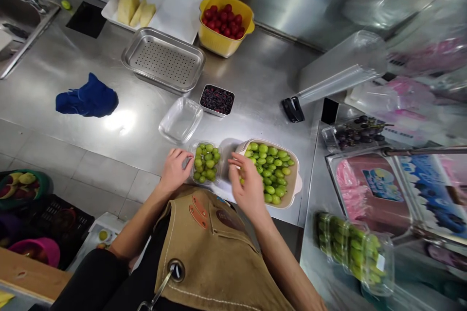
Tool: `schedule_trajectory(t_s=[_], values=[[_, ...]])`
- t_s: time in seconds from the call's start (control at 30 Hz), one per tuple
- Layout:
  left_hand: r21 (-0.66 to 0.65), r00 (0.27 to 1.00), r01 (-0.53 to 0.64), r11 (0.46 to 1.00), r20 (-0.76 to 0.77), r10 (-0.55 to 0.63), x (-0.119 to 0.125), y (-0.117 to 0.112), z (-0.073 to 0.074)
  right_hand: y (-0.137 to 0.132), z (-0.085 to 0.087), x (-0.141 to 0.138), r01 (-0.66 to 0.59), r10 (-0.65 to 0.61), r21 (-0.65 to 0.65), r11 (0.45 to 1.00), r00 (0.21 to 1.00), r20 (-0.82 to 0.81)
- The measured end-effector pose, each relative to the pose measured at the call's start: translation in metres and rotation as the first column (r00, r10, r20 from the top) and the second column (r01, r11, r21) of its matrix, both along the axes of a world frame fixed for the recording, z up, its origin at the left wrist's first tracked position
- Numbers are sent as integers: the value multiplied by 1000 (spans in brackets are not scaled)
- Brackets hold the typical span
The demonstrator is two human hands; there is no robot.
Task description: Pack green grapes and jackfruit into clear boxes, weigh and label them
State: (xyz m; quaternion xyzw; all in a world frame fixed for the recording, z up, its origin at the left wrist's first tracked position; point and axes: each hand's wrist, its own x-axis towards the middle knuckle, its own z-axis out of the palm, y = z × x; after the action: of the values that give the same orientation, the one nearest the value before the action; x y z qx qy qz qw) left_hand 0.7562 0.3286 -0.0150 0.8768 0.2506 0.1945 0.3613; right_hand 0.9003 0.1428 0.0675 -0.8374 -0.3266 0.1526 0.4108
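A clear plastic box (196,181) filled with green grapes (207,161) sits at the counter's front edge. My left hand (175,169) is at the box's left side, fingers curled and closed on its rim. Between this box and a pale basin (296,193) hovers my right hand (248,185), its fingers apart and bent, with nothing visible in them. More green grapes (273,171) fill the basin, and my right hand covers part of its left side. Just behind the box lies an empty clear plastic tray (181,119).
A small metal tin (218,100) of dark shreds and a perforated steel tray (166,64) stand farther back. Behind them is a yellow basket (226,43) of red fruit. A blue cloth (88,97) lies left. Stacked clear containers (339,70) and packed grapes (352,248) are right.
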Motion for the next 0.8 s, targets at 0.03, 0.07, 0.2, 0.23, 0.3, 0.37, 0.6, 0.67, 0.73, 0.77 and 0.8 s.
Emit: schedule_trajectory(t_s=[0.03,0.07,0.2,0.23,0.3,0.37,0.6,0.67,0.73,0.77,0.8], values=[[5,1000,19,1000,-4,-19,2,-1,-1,-13,4,9,55,-55,0,998,997,60],[13,999,45,999,-16,-45,5,-2,-2,-25,5,19,106,-102,-27,994,987,124],[49,981,149,988,-132,-142,19,-6,-6,-59,-12,54,141,-33,-333,932,950,310],[59,975,165,984,-162,-154,22,-7,-6,-63,-19,59,116,30,-421,900,945,325],[78,968,173,982,-199,-154,28,-9,-7,-64,-30,63,96,122,-561,823,933,338],[75,972,156,985,-191,-140,29,-9,-8,-60,-36,64,123,142,-650,750,930,340],[-181,967,-83,980,-252,35,8,-12,-15,-64,-31,80,61,144,-643,764,955,261],[-273,941,-69,960,-338,-28,3,-16,-17,-70,-31,83,80,102,-584,808,957,272],[-332,913,-35,943,-394,-104,2,-21,-16,-75,-32,85,109,54,-519,848,956,290],[-340,902,-36,940,-416,-116,3,-23,-15,-78,-31,85,125,28,-479,869,954,300],[-337,893,-44,941,-435,-114,5,-25,-14,-80,-30,85,141,-1,-434,890,952,307]])
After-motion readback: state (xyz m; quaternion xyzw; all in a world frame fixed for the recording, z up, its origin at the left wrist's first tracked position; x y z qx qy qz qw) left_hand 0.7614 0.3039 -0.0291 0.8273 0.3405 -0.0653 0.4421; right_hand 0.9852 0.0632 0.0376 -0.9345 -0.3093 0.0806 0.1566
